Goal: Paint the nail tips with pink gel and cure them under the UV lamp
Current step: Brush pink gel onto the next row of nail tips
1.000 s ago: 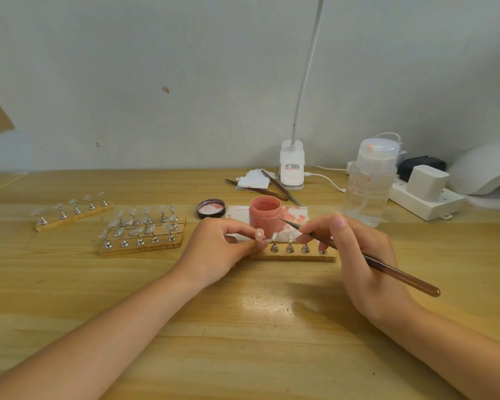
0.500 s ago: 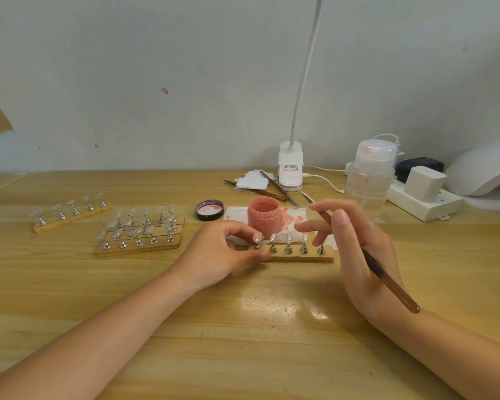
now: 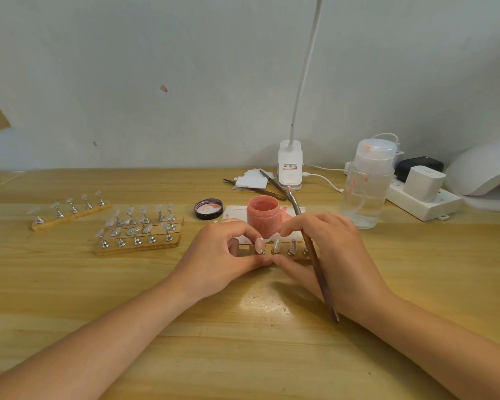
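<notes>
A small wooden strip [image 3: 283, 256] with several metal nail-tip stands lies on the table in front of an open jar of pink gel [image 3: 263, 216]. My left hand [image 3: 223, 258] grips the strip's left end between thumb and fingers. My right hand [image 3: 329, 252] reaches over the strip's right end with thumb in front and fingers behind, and holds a thin brown brush [image 3: 315, 258] that runs through the hand, bristle end pointing away past the jar. The white UV lamp [image 3: 485, 171] sits at the far right edge.
The jar's black lid [image 3: 208, 208] lies left of the jar. More wooden strips with nail tips [image 3: 139, 232] and a single strip [image 3: 70, 210] lie at the left. A clear pump bottle [image 3: 368, 183], a power strip [image 3: 422, 197], a desk lamp base [image 3: 290, 166] and tweezers [image 3: 254, 189] stand behind.
My right hand swung the brush away from the jar, turned it upright through the hand, and came down onto the right end of the strip. My left hand stayed on the strip.
</notes>
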